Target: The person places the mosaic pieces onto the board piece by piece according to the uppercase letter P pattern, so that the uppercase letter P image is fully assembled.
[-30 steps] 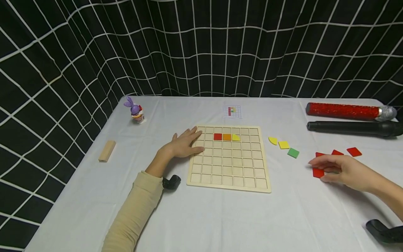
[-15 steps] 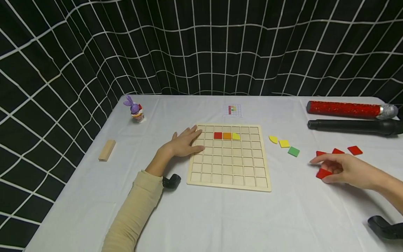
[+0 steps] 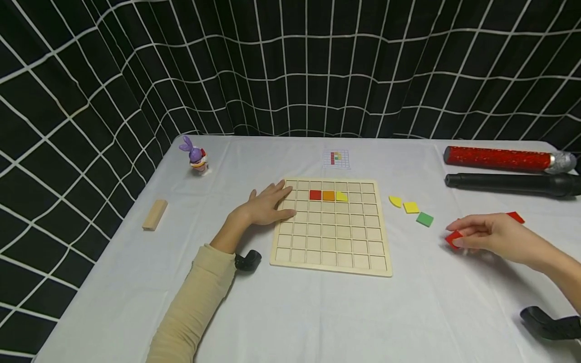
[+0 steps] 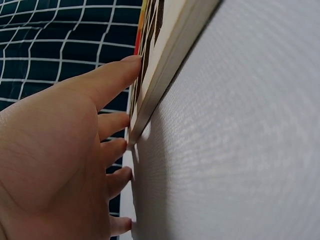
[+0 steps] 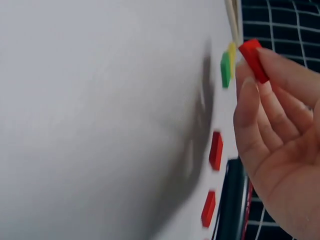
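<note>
A wooden grid board [image 3: 331, 252] lies mid-table with a red tile [image 3: 315, 195], an orange tile [image 3: 329, 195] and a yellow tile [image 3: 341, 196] in its second row. My left hand [image 3: 272, 201] rests flat on the board's left edge, fingers straight; the left wrist view shows the fingers [image 4: 107, 80] against the board's rim [image 4: 170, 55]. To the right, my right hand [image 3: 463, 233] pinches a red square tile [image 3: 454, 238] just above the cloth. In the right wrist view the held red tile [image 5: 254, 60] sits between thumb and fingertips.
Loose tiles lie right of the board: a yellow quarter-round [image 3: 395, 201], a yellow square [image 3: 411, 207], a green square [image 3: 424, 219] and a red one [image 3: 515, 217]. A pattern card [image 3: 336, 159], a rabbit toy [image 3: 196, 156], a wooden block [image 3: 155, 215], a red tube [image 3: 497, 158] and a black tube [image 3: 513, 184] sit around.
My right hand has picked one red tile off the cloth and raised it slightly up and left. It now covers two other red tiles. The left hand has not moved.
</note>
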`<move>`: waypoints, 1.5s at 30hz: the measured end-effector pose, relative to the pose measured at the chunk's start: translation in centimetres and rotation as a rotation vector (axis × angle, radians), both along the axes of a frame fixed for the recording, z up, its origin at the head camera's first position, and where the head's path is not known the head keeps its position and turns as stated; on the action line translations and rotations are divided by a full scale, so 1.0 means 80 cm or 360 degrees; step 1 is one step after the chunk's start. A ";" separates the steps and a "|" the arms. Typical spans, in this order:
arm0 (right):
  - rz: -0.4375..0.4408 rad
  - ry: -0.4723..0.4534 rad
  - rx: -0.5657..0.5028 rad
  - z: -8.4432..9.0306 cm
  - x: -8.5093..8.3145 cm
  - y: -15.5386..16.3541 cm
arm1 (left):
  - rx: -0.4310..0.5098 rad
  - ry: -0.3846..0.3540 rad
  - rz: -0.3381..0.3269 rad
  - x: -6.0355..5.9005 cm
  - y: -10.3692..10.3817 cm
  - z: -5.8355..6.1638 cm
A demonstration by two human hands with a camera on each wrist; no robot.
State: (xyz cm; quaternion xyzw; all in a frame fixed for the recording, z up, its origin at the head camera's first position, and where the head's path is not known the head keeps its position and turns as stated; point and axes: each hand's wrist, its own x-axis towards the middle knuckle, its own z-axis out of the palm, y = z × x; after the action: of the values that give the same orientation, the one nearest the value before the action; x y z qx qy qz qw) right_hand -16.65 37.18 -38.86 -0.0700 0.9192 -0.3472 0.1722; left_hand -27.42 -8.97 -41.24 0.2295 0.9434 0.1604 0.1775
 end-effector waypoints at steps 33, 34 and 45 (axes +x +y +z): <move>-0.0279 -0.0374 -0.0613 -0.002 -0.057 -0.136 | -0.0032 -0.0015 -0.0010 0.002 0.000 0.001; -0.0284 -0.0393 -0.0653 -0.002 -0.058 -0.140 | -0.0034 -0.0015 -0.0009 0.002 0.000 0.001; -0.0328 -0.0479 -0.0886 0.003 -0.077 -0.185 | -0.0024 0.0003 -0.0012 0.000 -0.001 0.000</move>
State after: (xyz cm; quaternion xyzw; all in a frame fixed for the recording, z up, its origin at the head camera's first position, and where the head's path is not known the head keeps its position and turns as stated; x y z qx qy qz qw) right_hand -22.84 22.40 -38.65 0.0310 0.7555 -0.6071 0.2443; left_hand -27.44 -9.06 -41.21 0.2318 0.9439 0.1524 0.1790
